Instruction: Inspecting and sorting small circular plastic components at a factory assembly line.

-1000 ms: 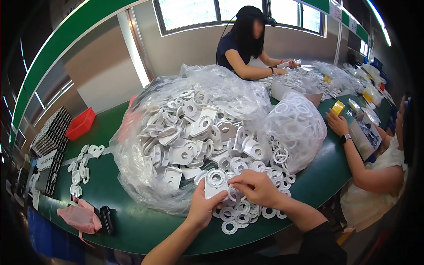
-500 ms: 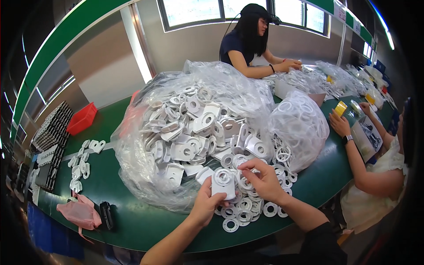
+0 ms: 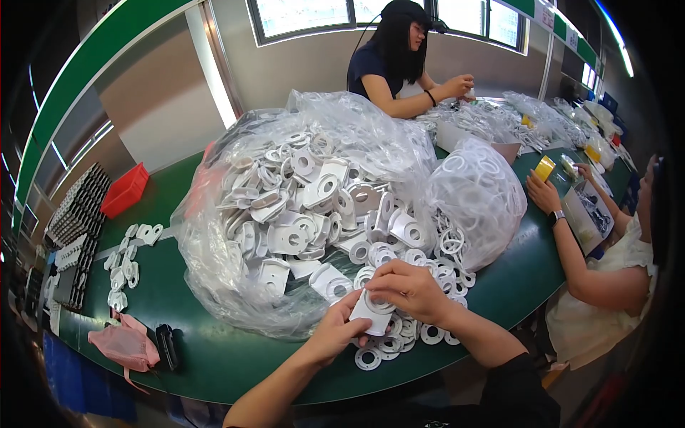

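My left hand [image 3: 332, 334] grips a white plastic bracket [image 3: 368, 321] with a rounded plate, tilted above the near side of the table. My right hand [image 3: 415, 291] is closed, thumb and fingers pinching a white ring [image 3: 381, 307] against the bracket's round part. The fingers partly cover the ring, so how it sits there is hidden. Beneath and beside my hands lie several loose white rings [image 3: 368, 359]. Just beyond them, a large open clear plastic bag [image 3: 214, 274] holds a heap of white brackets [image 3: 289, 239].
A filled bag of rings [image 3: 478, 207] stands right of the heap. On the green table [image 3: 235, 371] at left are loose white parts [image 3: 127, 267], a red bin [image 3: 125, 190], stacked black trays [image 3: 77, 203], a pink pouch [image 3: 125, 344] and a black case [image 3: 167, 347]. Two co-workers sit across and at right.
My right hand has moved left onto the bracket, bringing its fingers over the round part. The bracket is now tilted. The co-worker across has raised their hands slightly.
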